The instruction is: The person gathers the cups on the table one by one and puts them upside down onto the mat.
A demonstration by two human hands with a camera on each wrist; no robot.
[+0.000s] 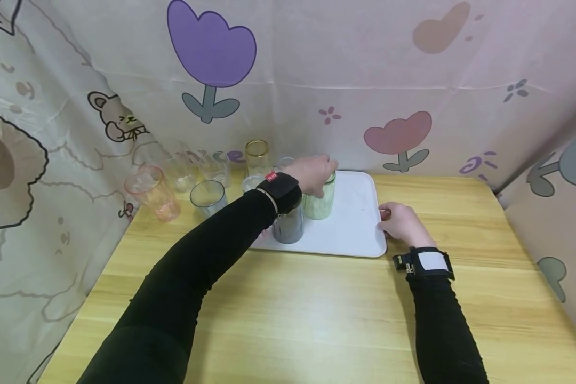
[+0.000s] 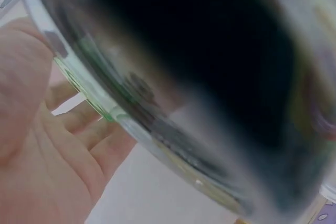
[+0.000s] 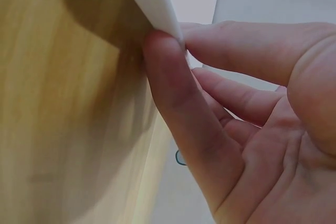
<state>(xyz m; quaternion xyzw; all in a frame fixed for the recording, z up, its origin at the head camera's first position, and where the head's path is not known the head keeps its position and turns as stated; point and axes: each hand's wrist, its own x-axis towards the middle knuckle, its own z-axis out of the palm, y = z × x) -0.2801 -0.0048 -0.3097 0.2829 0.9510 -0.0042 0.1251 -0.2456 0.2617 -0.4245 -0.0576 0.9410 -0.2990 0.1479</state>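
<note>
My left hand [image 1: 312,173] grips a green glass [image 1: 319,205] from above, on the white tray [image 1: 355,213]. In the left wrist view the fingers of the left hand [image 2: 68,150] curve behind a strip of green glass, and a large blurred glass rim [image 2: 131,124] fills the front. A grey glass [image 1: 289,226] stands on the tray just below the left wrist. Over at the tray's right edge, my right hand [image 1: 404,223] pinches the rim. Up close in the right wrist view, thumb and finger of the right hand [image 3: 252,114] meet on the white tray rim [image 3: 157,3].
Left of the tray stand a pink glass [image 1: 153,194], a blue-grey glass [image 1: 208,198] and several clear ones. A gold-rimmed glass [image 1: 257,160] is behind the left forearm, which hides the tray's left part. A printed curtain [image 1: 307,69] hangs along the wooden table's [image 1: 317,309] back edge.
</note>
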